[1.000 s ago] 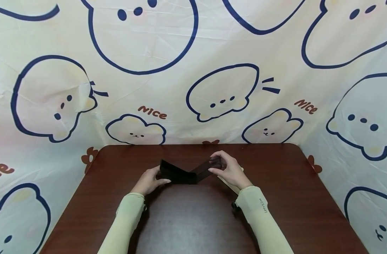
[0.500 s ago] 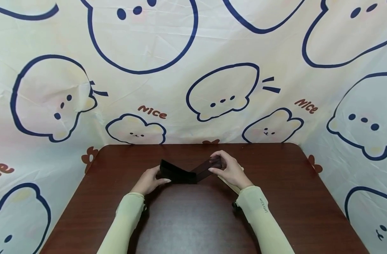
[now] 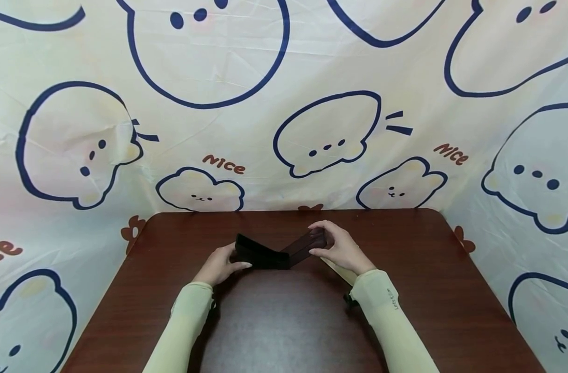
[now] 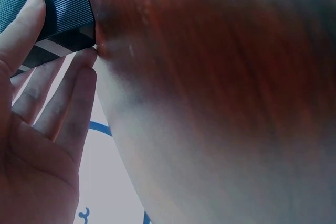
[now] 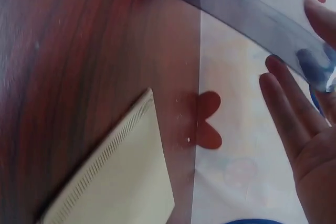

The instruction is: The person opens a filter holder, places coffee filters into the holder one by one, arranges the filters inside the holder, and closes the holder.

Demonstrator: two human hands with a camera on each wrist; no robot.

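Note:
A black box (image 3: 260, 255) is tilted up at its left end over the table. My left hand (image 3: 220, 266) grips that end; in the left wrist view the thumb presses the finely ribbed face (image 4: 65, 1) and the fingers lie beneath. From the box's right end a smoky see-through strip (image 3: 304, 247) slants upward to the right. My right hand (image 3: 343, 248) pinches its far end. In the right wrist view the clear strip (image 5: 257, 17) meets the dark box at the top. Whether the strip is hinged to the box or slides in it, I cannot tell.
A flat cream piece with a ribbed edge (image 5: 126, 166) lies on the table under my right hand, mostly hidden in the head view. The brown wooden table (image 3: 284, 321) backs onto a printed cloth (image 3: 265, 140) that also hangs at both sides.
My right forearm has shifted very slightly to the right. Both hands keep the same hold, and the box and strip stay at nearly the same angle.

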